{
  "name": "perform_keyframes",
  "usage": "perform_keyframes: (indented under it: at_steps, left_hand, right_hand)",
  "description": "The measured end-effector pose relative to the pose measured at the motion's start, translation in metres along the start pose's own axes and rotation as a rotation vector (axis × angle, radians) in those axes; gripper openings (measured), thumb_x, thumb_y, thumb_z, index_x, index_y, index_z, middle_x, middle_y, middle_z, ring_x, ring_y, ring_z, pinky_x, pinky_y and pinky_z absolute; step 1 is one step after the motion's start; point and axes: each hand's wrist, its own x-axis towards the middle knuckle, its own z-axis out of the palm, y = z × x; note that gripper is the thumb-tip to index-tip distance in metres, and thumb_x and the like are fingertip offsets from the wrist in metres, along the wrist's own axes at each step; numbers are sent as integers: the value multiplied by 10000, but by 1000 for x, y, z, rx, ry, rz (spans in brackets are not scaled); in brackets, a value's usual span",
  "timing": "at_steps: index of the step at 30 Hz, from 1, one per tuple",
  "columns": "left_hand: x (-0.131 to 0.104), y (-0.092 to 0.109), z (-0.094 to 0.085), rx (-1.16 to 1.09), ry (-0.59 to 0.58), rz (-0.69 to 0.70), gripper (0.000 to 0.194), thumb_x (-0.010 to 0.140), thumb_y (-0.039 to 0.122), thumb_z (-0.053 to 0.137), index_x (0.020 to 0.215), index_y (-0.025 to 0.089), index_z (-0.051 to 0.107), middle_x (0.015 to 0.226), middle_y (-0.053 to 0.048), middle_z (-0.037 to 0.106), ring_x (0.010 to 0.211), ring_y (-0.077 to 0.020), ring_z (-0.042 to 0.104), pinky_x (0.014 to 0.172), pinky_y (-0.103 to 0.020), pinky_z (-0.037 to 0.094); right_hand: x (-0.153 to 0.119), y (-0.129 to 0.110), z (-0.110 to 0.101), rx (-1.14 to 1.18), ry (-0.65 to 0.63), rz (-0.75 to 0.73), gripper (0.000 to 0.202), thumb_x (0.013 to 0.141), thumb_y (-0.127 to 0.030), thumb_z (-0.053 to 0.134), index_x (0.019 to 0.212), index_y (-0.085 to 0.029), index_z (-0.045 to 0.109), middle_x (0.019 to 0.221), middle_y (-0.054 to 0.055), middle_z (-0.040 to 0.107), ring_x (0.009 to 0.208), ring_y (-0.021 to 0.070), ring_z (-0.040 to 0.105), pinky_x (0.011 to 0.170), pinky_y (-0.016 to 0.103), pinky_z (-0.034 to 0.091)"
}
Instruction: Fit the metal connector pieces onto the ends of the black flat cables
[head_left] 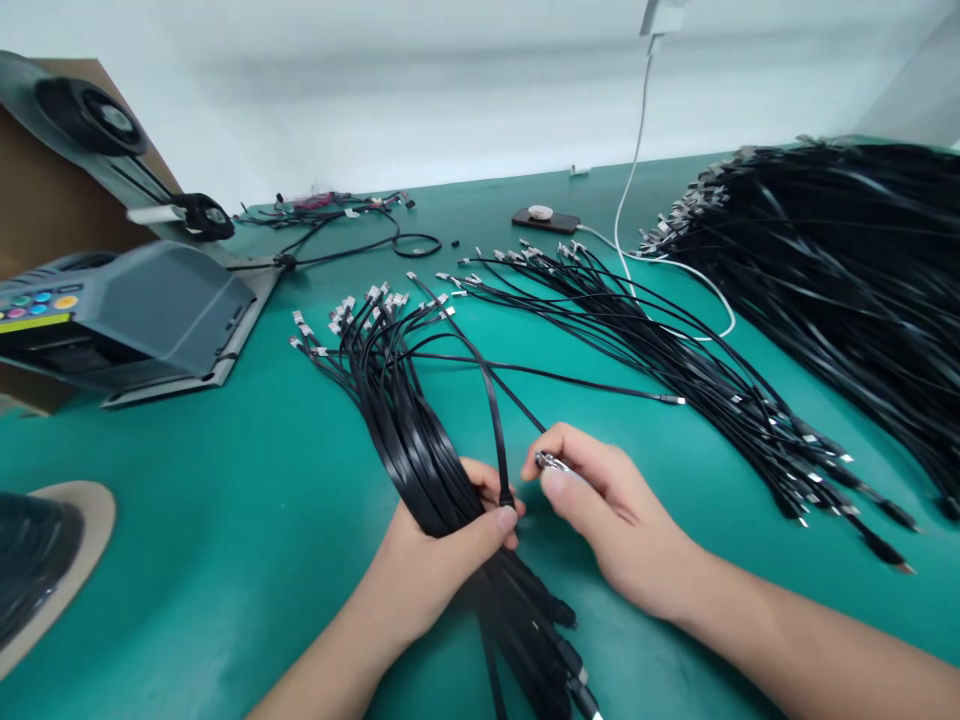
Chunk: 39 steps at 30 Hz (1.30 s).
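Glossy black cables (409, 440) slanting far-left to near-right, your left hand (439, 560) wrapping them, right hand (619, 510) pinching metal plug (550, 461) alongside.

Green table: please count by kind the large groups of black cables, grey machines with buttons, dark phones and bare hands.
Large black cable groups (held bundle, middle group, right pile): 3
Grey machine: 1
Dark phone: 1
Bare hands (left hand, right hand): 2
Total: 7

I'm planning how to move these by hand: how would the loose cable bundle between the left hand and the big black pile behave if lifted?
The middle cable bundle would probably sag, since its thin cables curve freely. It may also splay or shed strands, as no tie shows around it. Its plug ends could snag on neighbours where they overlap.
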Motion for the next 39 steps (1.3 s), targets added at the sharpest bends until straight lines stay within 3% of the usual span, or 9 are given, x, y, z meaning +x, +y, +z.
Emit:
perform_keyframes:
  at_steps: [4,7,10,16,22,39]
  left_hand:
    - [0,1,1,-25,12,-14,197,728,278,828,797,187,669,723,12,707,616,-124,645,616,-234,511]
    - [-1,1,1,-25,-3,-6,195,729,283,828,779,192,664,669,14,693,616,-138,642,611,-244,507]
    - [-1,0,-1,-26,-11,-12,188,742,290,821,800,203,664,637,15,687,652,-163,657,634,-260,519]
    - [4,-4,-9,3,-116,20,221,746,303,836,841,202,663,775,9,678,665,-135,638,654,-250,518]
    - [5,-6,-12,77,-114,38,281,730,350,847,850,203,639,768,14,627,684,-135,573,639,-253,475]
    - [4,-3,-11,137,-90,16,321,692,367,857,791,203,600,725,30,557,665,-137,505,599,-255,418]
  right_hand:
    - [-3,9,-17,-367,-84,-370,160,990,-173,440,1069,-173,579,865,27,625,744,145,539,687,286,453]
    - [-2,16,-19,-533,-101,-508,213,976,-129,477,1164,-163,571,1028,95,624,921,208,564,783,354,504]
    - [0,21,-17,-566,-48,-536,245,971,-96,487,1190,-165,571,1054,103,598,946,209,561,791,356,531]
    - [0,21,-17,-592,51,-566,278,954,-76,531,1222,-143,569,1082,95,563,979,180,559,836,312,535]
    - [-4,18,-16,-605,102,-598,283,937,-88,576,1211,-160,567,1058,89,574,952,185,578,803,312,548]
    - [-8,17,-12,-555,7,-626,264,916,-80,629,1175,-125,596,1047,101,641,967,185,617,842,300,553]
